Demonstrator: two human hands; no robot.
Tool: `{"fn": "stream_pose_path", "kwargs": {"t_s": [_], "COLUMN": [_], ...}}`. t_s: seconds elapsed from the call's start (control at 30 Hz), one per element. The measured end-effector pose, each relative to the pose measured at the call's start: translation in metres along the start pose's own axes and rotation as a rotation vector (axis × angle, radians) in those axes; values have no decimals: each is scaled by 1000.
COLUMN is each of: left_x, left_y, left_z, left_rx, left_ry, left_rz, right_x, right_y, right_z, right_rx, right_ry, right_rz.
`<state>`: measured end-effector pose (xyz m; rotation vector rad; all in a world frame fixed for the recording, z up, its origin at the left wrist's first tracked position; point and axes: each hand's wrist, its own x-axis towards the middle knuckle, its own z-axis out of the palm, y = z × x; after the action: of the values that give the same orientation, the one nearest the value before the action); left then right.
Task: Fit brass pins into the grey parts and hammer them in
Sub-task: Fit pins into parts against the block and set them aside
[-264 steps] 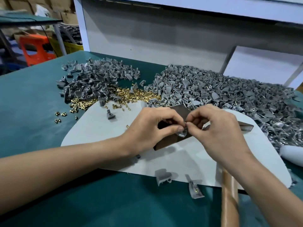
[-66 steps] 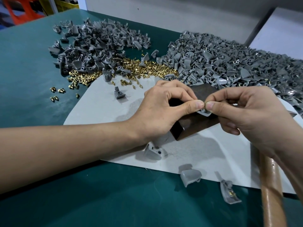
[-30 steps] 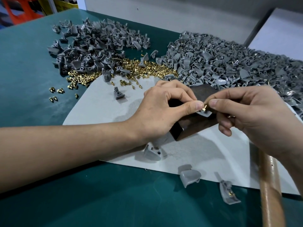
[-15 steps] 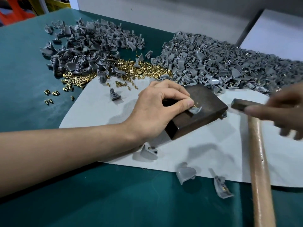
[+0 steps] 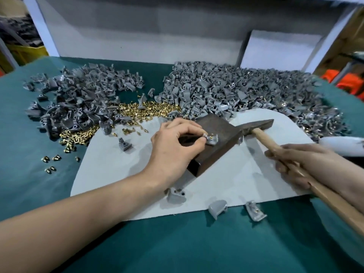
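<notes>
The left hand (image 5: 173,150) had its grip pinched on a grey part (image 5: 212,140), thumb and forefinger pressing it onto the dark metal block (image 5: 222,127), with a brass pin (image 5: 211,136) standing in it. The right hand (image 5: 301,166) had its grip wrapped round the wooden handle of the hammer (image 5: 256,125), whose head was just beside the block's right corner. The block sat on a white sheet (image 5: 236,182), with bare sheet to its right. Along the far edge of the counter (image 5: 177,243) lay two heaps of grey parts, a left heap (image 5: 82,103) and a right heap (image 5: 236,89), with a spill of brass pins (image 5: 145,111) between them. Three loose parts (image 5: 217,208) lay along the sheet's near edge, and one lone part (image 5: 125,143) lay left of the hand. Bare green cloth ran to the counter's near edge.
</notes>
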<state>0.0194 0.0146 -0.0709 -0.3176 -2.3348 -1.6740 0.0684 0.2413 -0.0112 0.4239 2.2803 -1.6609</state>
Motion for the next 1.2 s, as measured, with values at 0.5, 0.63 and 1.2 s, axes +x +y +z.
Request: {"fn": "stream_pose_path", "kwargs": {"t_s": [0.5,0.63,1.2], "left_x": [7,6,5], "left_y": [-6,-6,-5], "left_z": [3,2,1], "left_rx": [-73,-94,-71], "left_ry": [55,31,28], "left_rz": [-11,-26,-7], "right_x": [-45,-54,-57], "right_y": [-44,-50,-47], "right_z": [45,41,48], "right_rx": [-588,-534,-752], "right_ry": [103,270,284], "right_rz": [-474,-689,-609]}}
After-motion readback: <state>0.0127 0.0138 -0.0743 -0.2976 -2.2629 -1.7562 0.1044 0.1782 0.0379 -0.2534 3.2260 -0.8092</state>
